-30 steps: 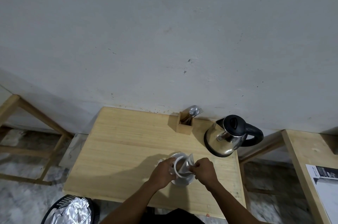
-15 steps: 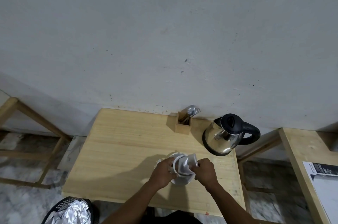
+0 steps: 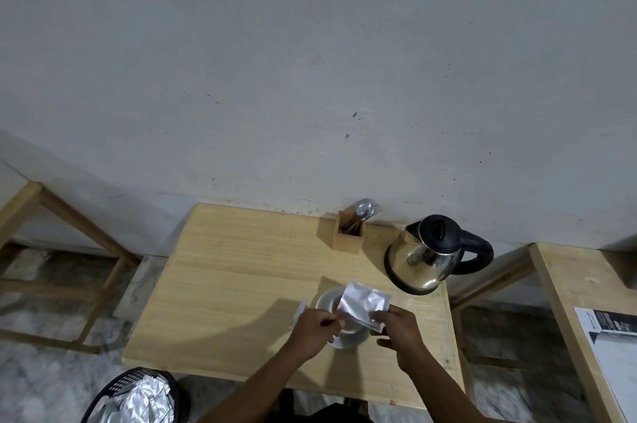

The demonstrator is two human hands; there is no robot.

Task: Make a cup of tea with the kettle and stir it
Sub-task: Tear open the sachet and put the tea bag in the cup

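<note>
A white cup point(image 3: 329, 300) stands on a white saucer point(image 3: 351, 340) near the front right of the wooden table point(image 3: 241, 277). Above the cup I hold a silvery sachet point(image 3: 363, 303) between both hands. My left hand point(image 3: 315, 329) pinches its left edge and also holds a small torn strip. My right hand point(image 3: 400, 326) grips the sachet's right lower corner. A steel kettle point(image 3: 431, 255) with a black lid and handle sits at the table's back right. A wooden holder point(image 3: 348, 236) with spoons point(image 3: 364, 208) stands by the wall.
A black bin point(image 3: 138, 395) lined with silvery foil is on the floor at the front left. Another wooden table point(image 3: 565, 288) with a printed sheet point(image 3: 613, 343) stands to the right. A wooden frame point(image 3: 51, 250) is at the left. The wall is close behind.
The sachet has come up and spread flat above the cup. My hands have drawn apart, the left one pulling away from the sachet's edge.
</note>
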